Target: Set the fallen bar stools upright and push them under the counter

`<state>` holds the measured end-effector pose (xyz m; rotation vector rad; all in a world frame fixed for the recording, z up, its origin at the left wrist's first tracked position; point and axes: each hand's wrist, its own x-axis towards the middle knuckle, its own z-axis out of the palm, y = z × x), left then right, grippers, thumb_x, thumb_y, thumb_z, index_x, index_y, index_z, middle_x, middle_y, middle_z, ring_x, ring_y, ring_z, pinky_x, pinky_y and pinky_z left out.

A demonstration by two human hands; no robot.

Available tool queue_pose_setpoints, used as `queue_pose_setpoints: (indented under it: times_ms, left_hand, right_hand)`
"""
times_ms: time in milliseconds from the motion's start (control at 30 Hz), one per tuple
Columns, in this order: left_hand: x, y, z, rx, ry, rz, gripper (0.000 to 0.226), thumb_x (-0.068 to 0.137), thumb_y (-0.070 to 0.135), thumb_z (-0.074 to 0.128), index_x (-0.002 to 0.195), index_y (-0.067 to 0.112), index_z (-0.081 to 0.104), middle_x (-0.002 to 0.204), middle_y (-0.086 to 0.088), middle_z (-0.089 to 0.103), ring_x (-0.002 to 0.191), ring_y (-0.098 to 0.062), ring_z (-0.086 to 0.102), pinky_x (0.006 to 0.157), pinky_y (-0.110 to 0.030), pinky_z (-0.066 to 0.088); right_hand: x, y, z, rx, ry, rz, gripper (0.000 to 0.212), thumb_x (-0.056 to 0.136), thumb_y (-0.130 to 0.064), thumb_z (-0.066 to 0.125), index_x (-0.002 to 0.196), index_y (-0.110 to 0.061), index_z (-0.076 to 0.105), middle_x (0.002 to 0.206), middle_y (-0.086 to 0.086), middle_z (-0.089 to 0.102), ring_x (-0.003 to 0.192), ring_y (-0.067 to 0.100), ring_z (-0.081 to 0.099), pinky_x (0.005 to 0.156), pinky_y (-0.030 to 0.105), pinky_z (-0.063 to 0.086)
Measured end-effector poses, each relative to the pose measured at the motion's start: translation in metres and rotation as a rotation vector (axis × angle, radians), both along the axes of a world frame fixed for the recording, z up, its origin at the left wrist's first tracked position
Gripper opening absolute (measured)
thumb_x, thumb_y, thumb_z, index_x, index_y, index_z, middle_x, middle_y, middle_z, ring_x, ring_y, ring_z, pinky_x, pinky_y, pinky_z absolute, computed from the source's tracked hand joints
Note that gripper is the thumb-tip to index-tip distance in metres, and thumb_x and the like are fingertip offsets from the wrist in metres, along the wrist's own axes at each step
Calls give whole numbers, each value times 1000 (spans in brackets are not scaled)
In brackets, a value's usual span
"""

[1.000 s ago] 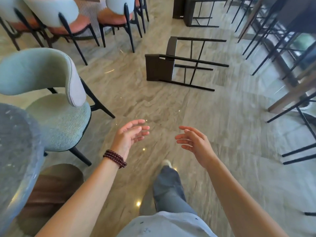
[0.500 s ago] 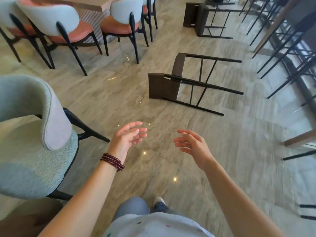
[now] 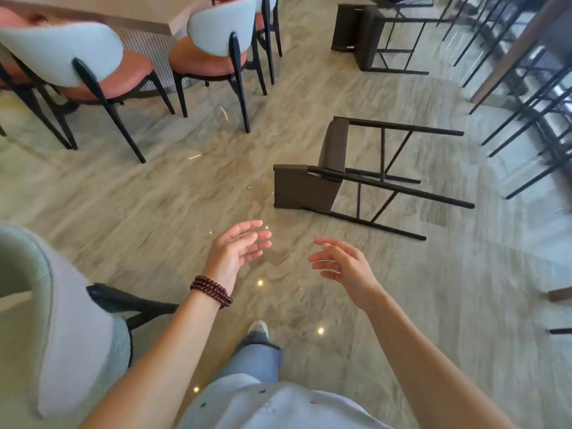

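Bar stool (image 3: 301,190) fallen, nearer than before, left hand (image 3: 236,253) and right hand (image 3: 345,269) still wide, empty

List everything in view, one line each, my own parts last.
near fallen bar stool: one, dark brown seat, black legs, on its side mid-floor
far fallen bar stool: one, same colours, top centre
dining chairs: at least three, pale backs, orange seats, top left
table: one, pale wood, top left
armchair: one, pale green, lower left
counter: one, brown edge, upper right
bracelet: one, dark red beads, left wrist
left hand: one, open, empty, centre
right hand: one, open, empty, centre
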<state>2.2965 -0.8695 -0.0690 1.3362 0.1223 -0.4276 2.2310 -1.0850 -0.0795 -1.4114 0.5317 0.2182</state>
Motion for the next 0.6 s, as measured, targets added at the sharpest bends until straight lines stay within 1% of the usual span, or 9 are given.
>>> queue_pose_setpoints:
  times_ms: [167,267,367,467,600]
  left_hand:
    - [105,-5,1,20,20,-55,23,88,3,53,101,14,68,96,-11,73,88,-26,69,81,-35,53]
    - [163,-15,-1,27,45,-64,22,88,3,54,101,14,68,97,-12,73,89,-26,69,84,-38,52]
    - [216,-29,-7,30,61,-74,22,87,3,55,101,15,68,97,-12,73,88,-25,69,84,-37,51]
    - [272,-50,-19,58,74,-61,24,87,1,54,98,17,69,95,-9,73,86,-21,69,82,-35,51]
    - [340,-76,-43,81,107,-8,24,87,1,54,99,17,68,99,-6,72,89,-19,67,81,-35,51]
  right_hand:
    - [95,3,0,7,2,-24,23,96,-20,50,111,-17,67,90,6,75,79,16,70,71,27,50]
    - [149,-1,-2,-18,14,-2,21,95,-21,51,109,-20,67,89,5,75,79,15,70,74,28,50]
    - [204,-12,-5,-51,8,18,21,95,-22,52,109,-23,67,89,5,76,81,15,70,75,29,51]
    - [268,-30,-12,-92,4,32,21,95,-20,52,109,-25,67,87,3,76,80,12,70,75,28,51]
    - [348,-56,-28,-134,4,62,18,94,-19,55,105,-28,66,86,-2,75,79,9,69,74,27,50]
